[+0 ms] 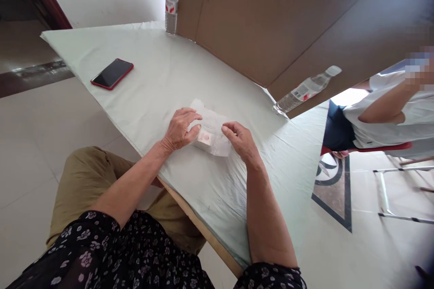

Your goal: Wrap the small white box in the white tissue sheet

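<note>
A small pale box [204, 139] with a faint pinkish print on top lies on the table. It sits on or within a thin whitish translucent sheet [214, 119], spread around it and crinkled. My left hand [183, 128] is at the box's left side, thumb and forefinger apart, the thumb tip by the box. On the right edge of the sheet, my right hand [241, 141] has its thumb and forefinger brought together in a pinch, the other fingers curled. Whether the left thumb presses on the box or only rests beside it, I cannot tell.
A phone [113, 73] with a red case lies at the far left. One water bottle [171, 6] stands at the back; another bottle [307, 90] is at the right, both against a brown cardboard partition [251, 18]. A person [389, 113] sits beyond it.
</note>
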`<action>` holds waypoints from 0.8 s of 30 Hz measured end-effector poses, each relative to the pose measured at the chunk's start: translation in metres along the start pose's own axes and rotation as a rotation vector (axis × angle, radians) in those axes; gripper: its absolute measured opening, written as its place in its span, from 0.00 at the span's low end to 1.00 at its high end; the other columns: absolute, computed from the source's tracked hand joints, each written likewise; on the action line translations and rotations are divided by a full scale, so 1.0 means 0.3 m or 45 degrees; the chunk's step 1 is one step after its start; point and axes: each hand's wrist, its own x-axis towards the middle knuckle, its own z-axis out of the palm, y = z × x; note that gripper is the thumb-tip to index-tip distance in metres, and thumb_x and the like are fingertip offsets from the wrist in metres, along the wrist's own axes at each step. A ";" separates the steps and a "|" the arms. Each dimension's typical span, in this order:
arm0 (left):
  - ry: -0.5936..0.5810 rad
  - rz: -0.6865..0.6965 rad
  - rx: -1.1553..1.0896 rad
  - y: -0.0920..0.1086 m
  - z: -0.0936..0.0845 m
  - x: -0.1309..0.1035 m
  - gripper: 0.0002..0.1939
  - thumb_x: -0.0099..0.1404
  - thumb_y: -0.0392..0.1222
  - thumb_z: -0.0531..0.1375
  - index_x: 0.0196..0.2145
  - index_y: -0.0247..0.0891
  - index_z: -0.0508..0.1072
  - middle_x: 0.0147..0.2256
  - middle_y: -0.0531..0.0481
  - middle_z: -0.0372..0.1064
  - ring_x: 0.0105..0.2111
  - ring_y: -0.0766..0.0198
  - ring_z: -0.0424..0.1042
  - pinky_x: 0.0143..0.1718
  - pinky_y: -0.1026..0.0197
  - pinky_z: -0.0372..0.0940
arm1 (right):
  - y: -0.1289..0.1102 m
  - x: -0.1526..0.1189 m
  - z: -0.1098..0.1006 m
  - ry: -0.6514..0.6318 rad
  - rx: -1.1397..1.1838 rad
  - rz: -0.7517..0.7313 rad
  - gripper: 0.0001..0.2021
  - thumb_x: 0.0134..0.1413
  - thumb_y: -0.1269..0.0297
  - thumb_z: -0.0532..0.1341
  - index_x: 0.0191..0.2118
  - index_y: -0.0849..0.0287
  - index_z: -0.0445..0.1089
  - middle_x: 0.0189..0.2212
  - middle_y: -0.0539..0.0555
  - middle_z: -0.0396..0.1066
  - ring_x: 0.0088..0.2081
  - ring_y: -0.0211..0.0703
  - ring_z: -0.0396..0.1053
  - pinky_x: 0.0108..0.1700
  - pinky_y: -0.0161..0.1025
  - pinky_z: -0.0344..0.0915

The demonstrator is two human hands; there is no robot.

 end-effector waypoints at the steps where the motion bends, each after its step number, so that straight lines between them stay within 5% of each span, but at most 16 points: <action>1: -0.087 -0.043 -0.001 0.001 0.002 0.000 0.15 0.64 0.43 0.55 0.45 0.38 0.75 0.43 0.43 0.79 0.50 0.51 0.73 0.57 0.46 0.62 | 0.000 -0.003 0.001 -0.062 -0.007 0.022 0.19 0.57 0.47 0.60 0.42 0.58 0.75 0.41 0.57 0.78 0.42 0.47 0.72 0.46 0.45 0.66; 4: -0.282 -0.231 -0.028 0.003 0.001 0.005 0.21 0.65 0.47 0.54 0.51 0.37 0.74 0.41 0.43 0.79 0.47 0.51 0.74 0.56 0.46 0.62 | -0.001 -0.017 -0.001 -0.145 0.030 0.079 0.20 0.58 0.47 0.60 0.45 0.58 0.75 0.37 0.55 0.77 0.38 0.46 0.72 0.44 0.44 0.65; 7: -0.289 -0.391 -0.179 0.016 -0.023 0.010 0.23 0.67 0.51 0.52 0.52 0.37 0.74 0.34 0.47 0.77 0.38 0.57 0.74 0.46 0.53 0.66 | -0.018 -0.049 -0.020 -0.242 0.174 0.010 0.18 0.57 0.49 0.63 0.44 0.57 0.76 0.34 0.52 0.76 0.36 0.43 0.71 0.42 0.42 0.65; 10: -0.313 -0.459 -0.385 0.039 -0.074 0.005 0.24 0.71 0.55 0.49 0.47 0.37 0.75 0.27 0.51 0.71 0.31 0.61 0.71 0.37 0.59 0.65 | -0.040 -0.097 -0.039 -0.586 0.255 -0.098 0.16 0.60 0.49 0.62 0.39 0.57 0.77 0.33 0.52 0.77 0.37 0.42 0.72 0.45 0.41 0.66; 14: -0.691 -0.414 -0.247 0.064 -0.144 -0.012 0.21 0.67 0.55 0.55 0.43 0.37 0.78 0.22 0.55 0.67 0.25 0.64 0.67 0.29 0.62 0.60 | -0.037 -0.146 -0.030 -0.984 0.115 -0.114 0.15 0.60 0.51 0.62 0.39 0.57 0.78 0.33 0.52 0.78 0.36 0.42 0.72 0.41 0.38 0.66; 16: -0.843 -0.363 -0.063 0.073 -0.161 -0.015 0.18 0.63 0.50 0.58 0.45 0.38 0.78 0.22 0.55 0.68 0.24 0.64 0.67 0.29 0.61 0.59 | -0.027 -0.153 -0.016 -0.914 0.068 -0.092 0.14 0.60 0.52 0.62 0.37 0.57 0.78 0.31 0.51 0.77 0.33 0.41 0.71 0.37 0.37 0.65; 19: -0.850 -0.275 0.134 0.083 -0.156 -0.016 0.18 0.62 0.43 0.57 0.48 0.40 0.77 0.28 0.52 0.73 0.29 0.60 0.72 0.34 0.59 0.63 | -0.019 -0.141 0.014 -0.457 0.003 -0.073 0.12 0.60 0.55 0.59 0.35 0.57 0.76 0.28 0.51 0.75 0.31 0.42 0.71 0.37 0.39 0.66; 22: -0.767 -0.112 0.252 0.083 -0.130 -0.024 0.19 0.61 0.42 0.59 0.49 0.39 0.75 0.43 0.44 0.75 0.44 0.52 0.74 0.46 0.54 0.67 | -0.018 -0.118 0.062 -0.067 -0.119 -0.179 0.15 0.57 0.55 0.63 0.47 0.56 0.74 0.44 0.57 0.78 0.42 0.48 0.74 0.47 0.46 0.69; 24: -0.781 -0.059 0.291 0.079 -0.111 -0.038 0.21 0.60 0.45 0.62 0.51 0.39 0.73 0.51 0.40 0.72 0.54 0.47 0.70 0.54 0.49 0.65 | -0.015 -0.103 0.101 -0.047 -0.216 -0.270 0.24 0.53 0.57 0.65 0.56 0.55 0.70 0.56 0.61 0.74 0.52 0.55 0.72 0.55 0.52 0.67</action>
